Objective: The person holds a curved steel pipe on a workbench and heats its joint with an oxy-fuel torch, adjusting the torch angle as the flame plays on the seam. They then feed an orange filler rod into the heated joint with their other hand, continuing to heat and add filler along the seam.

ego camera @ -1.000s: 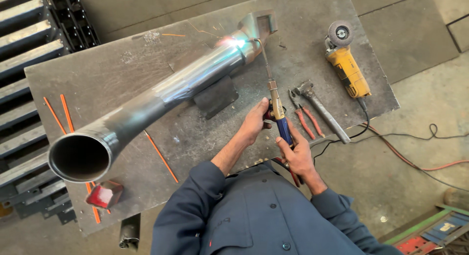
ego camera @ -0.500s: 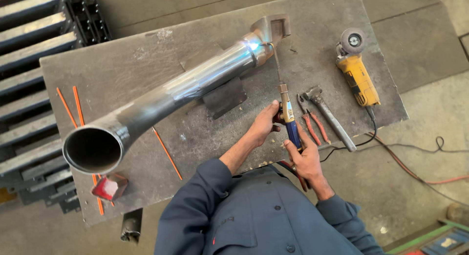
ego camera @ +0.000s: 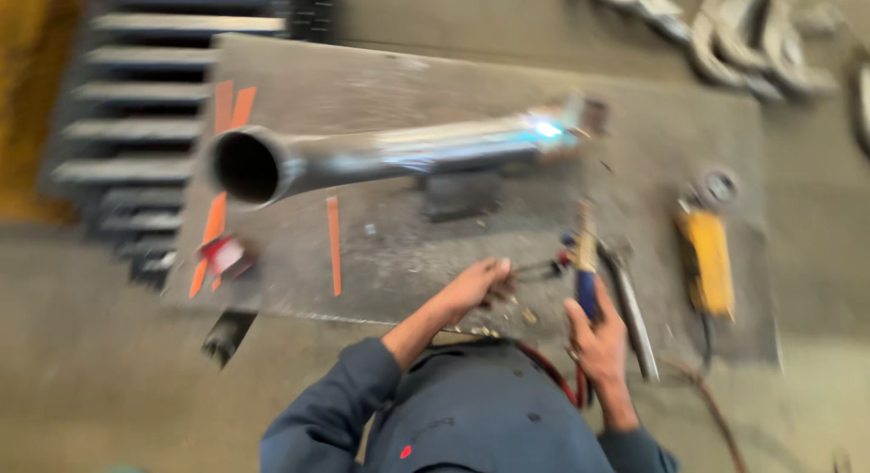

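- The right hand (ego camera: pixel 598 333) is wrapping its grip around the blue handle of a welding torch (ego camera: pixel 584 265), fingers pressed together on it; the torch is pointing away from the person, up toward the pipe.
- The left hand (ego camera: pixel 476 287) is resting on the bench (ego camera: pixel 399 246) just left of the torch; the blur is hiding whether its grip is pinching anything, so I cannot tell.
- A red hose (ego camera: pixel 553 373) is curving from under the right hand back toward the person's blue jacket.
- The bent steel pipe (ego camera: pixel 390 156) is lying across the bench well beyond both hands, apart from the torch tip, its open mouth facing left and a bright spot glowing near its far right end.
- A long grey tool (ego camera: pixel 632 314) is lying just right of the torch, and a yellow angle grinder (ego camera: pixel 709 255) farther right.
- Orange strips (ego camera: pixel 333 246) are lying on the bench below the pipe.
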`<state>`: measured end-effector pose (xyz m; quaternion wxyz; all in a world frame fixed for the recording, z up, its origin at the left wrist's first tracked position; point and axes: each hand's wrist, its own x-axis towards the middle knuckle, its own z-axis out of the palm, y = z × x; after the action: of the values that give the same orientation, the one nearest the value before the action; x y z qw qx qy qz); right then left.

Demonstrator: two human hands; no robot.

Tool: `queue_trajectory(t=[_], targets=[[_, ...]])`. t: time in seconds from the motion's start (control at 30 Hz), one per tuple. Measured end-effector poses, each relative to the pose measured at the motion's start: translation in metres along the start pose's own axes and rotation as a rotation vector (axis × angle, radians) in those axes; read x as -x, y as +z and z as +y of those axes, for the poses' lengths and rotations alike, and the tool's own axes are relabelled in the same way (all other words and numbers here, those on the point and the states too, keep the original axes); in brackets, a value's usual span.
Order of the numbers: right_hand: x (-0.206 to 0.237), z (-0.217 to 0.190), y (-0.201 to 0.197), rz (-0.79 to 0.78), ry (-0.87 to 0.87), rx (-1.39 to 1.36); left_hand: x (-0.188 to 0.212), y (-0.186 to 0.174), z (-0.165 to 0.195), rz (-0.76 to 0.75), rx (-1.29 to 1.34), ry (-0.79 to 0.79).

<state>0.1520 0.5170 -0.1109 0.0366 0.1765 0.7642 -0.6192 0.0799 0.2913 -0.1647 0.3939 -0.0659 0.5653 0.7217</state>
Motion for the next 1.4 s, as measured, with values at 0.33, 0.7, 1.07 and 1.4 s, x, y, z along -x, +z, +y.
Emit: queue_trajectory(t=[0.33,0.7,1.07,1.4], targets=[[-0.007,-0.013,-0.004,-0.066,-0.040,-0.024,0.153,-0.151,-0.020,1.159,-0.581,0.181],[-0.003,-0.012,0.002,-0.057,-0.103,0.004,0.265,-0.237,0.029,1.704,-0.517,0.087],[0.005,-0.022,0.010,-0.002,-0.037,0.027,0.230,-0.275,0.054,1.453,-1.027,-0.286],[0.003,-0.018,0.005,-0.001,-0.040,-0.060,0.210,-0.252,0.039,1.400,-1.173,-0.419]])
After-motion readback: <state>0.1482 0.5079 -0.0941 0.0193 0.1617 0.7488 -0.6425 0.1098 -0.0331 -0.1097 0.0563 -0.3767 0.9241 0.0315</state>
